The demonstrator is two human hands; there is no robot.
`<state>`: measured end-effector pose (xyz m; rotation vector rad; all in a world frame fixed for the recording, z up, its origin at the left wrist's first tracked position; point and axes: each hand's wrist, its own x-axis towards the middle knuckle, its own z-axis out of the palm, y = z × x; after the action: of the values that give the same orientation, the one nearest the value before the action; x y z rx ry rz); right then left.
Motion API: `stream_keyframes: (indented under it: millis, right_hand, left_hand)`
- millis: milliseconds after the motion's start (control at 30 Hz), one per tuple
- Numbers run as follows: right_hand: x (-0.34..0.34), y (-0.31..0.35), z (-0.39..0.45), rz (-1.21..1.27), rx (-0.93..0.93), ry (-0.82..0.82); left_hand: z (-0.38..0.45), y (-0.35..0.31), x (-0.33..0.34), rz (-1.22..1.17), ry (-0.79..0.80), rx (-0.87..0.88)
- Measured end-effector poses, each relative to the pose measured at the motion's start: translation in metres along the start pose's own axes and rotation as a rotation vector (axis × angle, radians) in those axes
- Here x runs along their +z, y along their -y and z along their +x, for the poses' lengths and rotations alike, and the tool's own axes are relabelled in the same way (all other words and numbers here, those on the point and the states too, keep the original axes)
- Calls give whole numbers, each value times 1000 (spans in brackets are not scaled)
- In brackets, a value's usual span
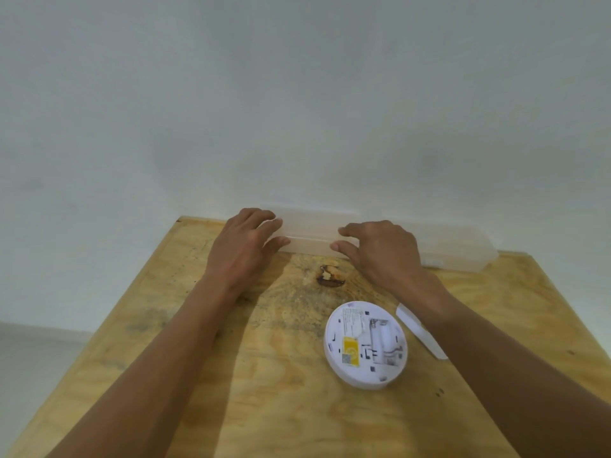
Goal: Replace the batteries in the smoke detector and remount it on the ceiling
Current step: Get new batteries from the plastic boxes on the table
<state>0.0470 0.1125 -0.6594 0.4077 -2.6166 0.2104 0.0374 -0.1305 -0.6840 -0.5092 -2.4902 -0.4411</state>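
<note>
Plywood table [205,375] — hands on plastic box [310,233]

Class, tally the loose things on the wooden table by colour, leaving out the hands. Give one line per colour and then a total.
White: 2, the smoke detector and the flat white piece beside it
Translucent: 1, the plastic box against the wall
Total: 3

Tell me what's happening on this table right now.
A person is reaching with both hands to a clear plastic box at the table's far edge by the wall. The left hand and the right hand rest on it, fingers loosely spread. Nearer them, the smoke detector lies face down on the wooden table, and a white cover lies beside it.
</note>
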Motion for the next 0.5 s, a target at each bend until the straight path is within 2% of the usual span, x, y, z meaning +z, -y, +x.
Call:
stream_keyframes:
  millis: [300, 367, 500]
  right_hand:
    - [-6, 7, -3, 62, 116, 97]
    - [-14, 9, -2, 205, 226, 189]
    - [-38, 9, -8, 754, 522, 254]
  left_hand:
    - [7, -12, -9, -45, 55, -137]
    - [7, -17, -10, -18, 68, -136]
    - [7, -19, -10, 10, 82, -160]
